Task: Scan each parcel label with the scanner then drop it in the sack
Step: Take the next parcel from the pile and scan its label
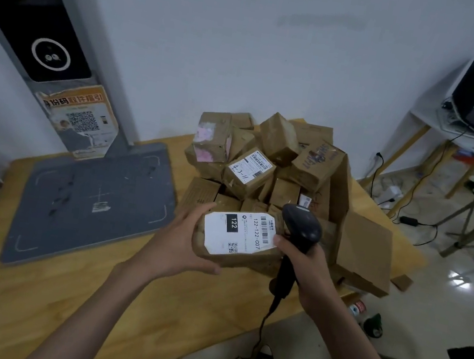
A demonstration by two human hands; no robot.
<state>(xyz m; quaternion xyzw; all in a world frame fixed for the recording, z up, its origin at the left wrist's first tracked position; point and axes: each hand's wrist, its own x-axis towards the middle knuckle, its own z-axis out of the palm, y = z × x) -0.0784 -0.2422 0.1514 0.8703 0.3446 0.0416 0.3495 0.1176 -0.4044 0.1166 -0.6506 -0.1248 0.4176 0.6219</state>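
My left hand (180, 242) grips a small brown parcel (235, 239) from its left side, above the wooden table (56, 290). The parcel's white label faces up and reads 122-122-C07, with a barcode near its right end. My right hand (306, 261) holds a black handheld scanner (302, 230) by its handle, the scanner head sitting just right of the barcode. The thumb of that hand touches the label's right edge. A black cable hangs from the scanner handle toward the floor. No sack is in view.
A heap of brown parcels (264, 158) fills the table's right half, with an open cardboard box (363, 255) at its right edge. A grey scanning pad (93, 197) with an upright post lies at left. A small desk with a laptop (473, 92) stands at far right.
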